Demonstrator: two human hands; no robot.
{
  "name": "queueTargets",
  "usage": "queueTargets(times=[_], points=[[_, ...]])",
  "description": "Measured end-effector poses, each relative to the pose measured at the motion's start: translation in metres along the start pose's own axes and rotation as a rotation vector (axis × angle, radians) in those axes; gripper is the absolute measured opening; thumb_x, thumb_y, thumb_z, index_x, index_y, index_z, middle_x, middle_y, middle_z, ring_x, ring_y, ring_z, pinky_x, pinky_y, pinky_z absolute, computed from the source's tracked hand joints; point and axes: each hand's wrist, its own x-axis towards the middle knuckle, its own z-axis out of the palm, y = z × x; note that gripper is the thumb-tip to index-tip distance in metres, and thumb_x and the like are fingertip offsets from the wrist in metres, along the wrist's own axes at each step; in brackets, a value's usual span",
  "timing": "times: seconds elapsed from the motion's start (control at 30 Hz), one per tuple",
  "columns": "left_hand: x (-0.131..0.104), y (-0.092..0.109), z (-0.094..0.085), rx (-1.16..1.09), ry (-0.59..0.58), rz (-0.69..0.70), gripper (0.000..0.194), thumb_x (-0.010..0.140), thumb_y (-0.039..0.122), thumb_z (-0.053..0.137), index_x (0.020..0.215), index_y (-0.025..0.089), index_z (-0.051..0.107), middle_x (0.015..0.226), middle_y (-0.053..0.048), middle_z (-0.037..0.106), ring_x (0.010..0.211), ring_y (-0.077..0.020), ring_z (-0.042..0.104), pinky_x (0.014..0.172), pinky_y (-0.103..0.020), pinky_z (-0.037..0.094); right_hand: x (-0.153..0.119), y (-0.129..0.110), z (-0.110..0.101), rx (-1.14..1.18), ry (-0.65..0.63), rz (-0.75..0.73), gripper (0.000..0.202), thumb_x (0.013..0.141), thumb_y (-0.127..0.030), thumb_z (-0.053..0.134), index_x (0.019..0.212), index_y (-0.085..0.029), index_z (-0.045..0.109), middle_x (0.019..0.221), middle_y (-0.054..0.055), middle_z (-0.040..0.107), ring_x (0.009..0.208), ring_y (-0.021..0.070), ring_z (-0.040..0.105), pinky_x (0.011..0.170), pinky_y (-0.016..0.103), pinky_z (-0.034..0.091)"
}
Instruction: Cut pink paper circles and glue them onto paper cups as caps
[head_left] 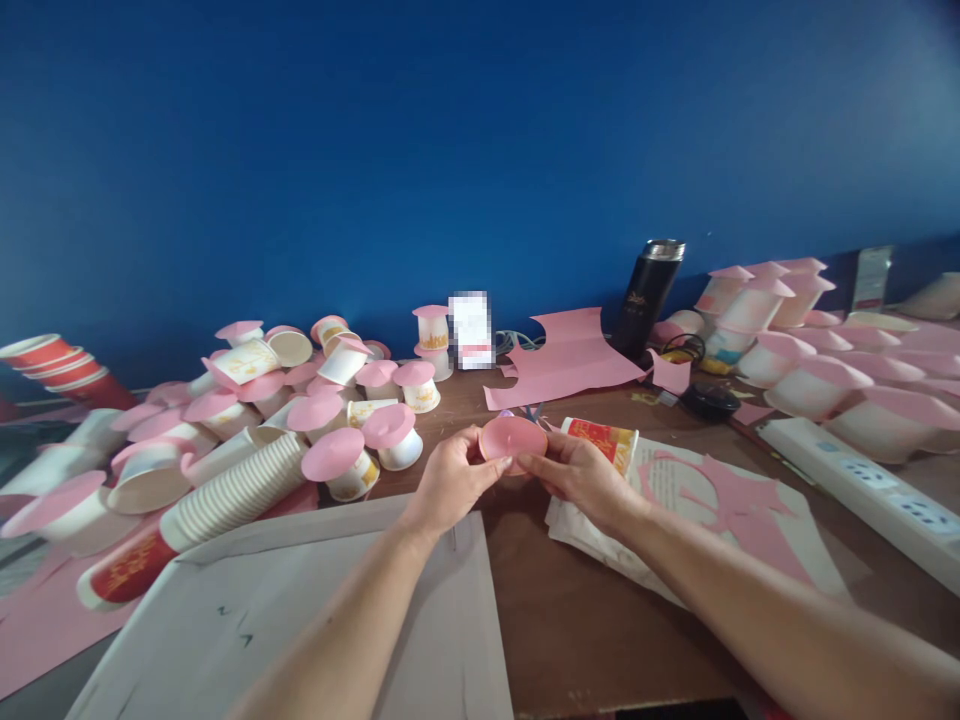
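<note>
Between my two hands, above the brown table, is a round pink paper disc. My left hand pinches its left edge, thumb on the near side. On the opposite edge, my right hand grips it the same way. Just behind the disc, scissors show in part. A red and gold paper cup lies beside my right hand. To the left stand paper cups topped with pink discs, the nearest being a white cup close to my left hand.
A long stack of nested paper cups lies at left by a large white sheet. Cut pink paper and a black thermos stand at the back. On the right are a power strip and several pink-topped cups.
</note>
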Motion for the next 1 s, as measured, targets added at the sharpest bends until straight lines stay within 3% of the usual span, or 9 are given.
queueTargets(times=[0.5,0.6,0.77,1.0], points=[[0.0013,-0.0056,0.0019,0.019,0.013,0.019,0.029,0.073,0.031,0.069,0.098,0.015,0.066,0.091,-0.006,0.072,0.085,-0.0195,0.065,0.075,-0.029,0.05,0.0017,0.0025,-0.0003,-0.019,0.023,-0.004,0.027,0.075,-0.045,0.068,0.078,-0.018,0.063,0.062,-0.002,0.053,0.05,0.009,0.039,0.047,0.025,0.028],[0.0009,-0.0039,0.0034,0.004,0.017,0.036,0.027,0.073,0.026,0.068,0.097,0.014,0.066,0.09,-0.006,0.071,0.085,-0.019,0.064,0.074,-0.027,0.05,0.0023,0.0031,0.0003,-0.007,0.039,-0.04,0.026,0.075,-0.042,0.07,0.084,-0.019,0.065,0.07,0.0,0.059,0.059,0.0125,0.049,0.053,0.025,0.036],[-0.0003,-0.0053,0.0047,0.0,-0.073,0.056,0.025,0.072,0.021,0.067,0.096,0.015,0.064,0.091,-0.005,0.07,0.083,-0.0182,0.064,0.072,-0.026,0.049,0.0012,-0.0009,0.0015,0.07,0.023,-0.062,0.034,0.074,-0.046,0.069,0.094,-0.018,0.068,0.086,0.004,0.068,0.081,0.02,0.062,0.071,0.029,0.048],[-0.0017,-0.0078,0.0052,0.041,-0.077,0.043,0.022,0.071,0.022,0.068,0.092,0.018,0.062,0.085,-0.002,0.068,0.078,-0.0172,0.063,0.068,-0.026,0.048,0.0022,0.0018,-0.001,-0.133,0.103,-0.087,0.031,0.076,-0.047,0.067,0.088,-0.02,0.07,0.083,0.005,0.069,0.078,0.0217,0.062,0.07,0.032,0.047]])
